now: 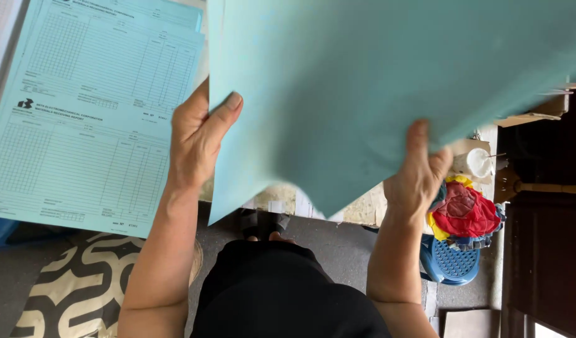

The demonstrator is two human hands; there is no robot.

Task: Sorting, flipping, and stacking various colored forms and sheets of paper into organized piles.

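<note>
A large plain teal sheet of paper (363, 81) is lifted in front of me and fills the upper right of the view. My left hand (197, 134) grips its left edge, thumb on the near face. My right hand (419, 166) pinches its lower right edge, thumb pressed on the sheet. The sheet hides most of the table under it. To the left lies a stack of light blue printed forms (87, 119) with ruled grids, flat on the table.
A blue plastic stool (451, 263) stands at the lower right with a bundle of red, yellow and blue cloth (466, 213) on it. A white bottle (476, 163) sits by the table edge. A patterned black-and-cream cushion (81, 281) lies lower left. Dark wooden furniture (545, 238) is at the right.
</note>
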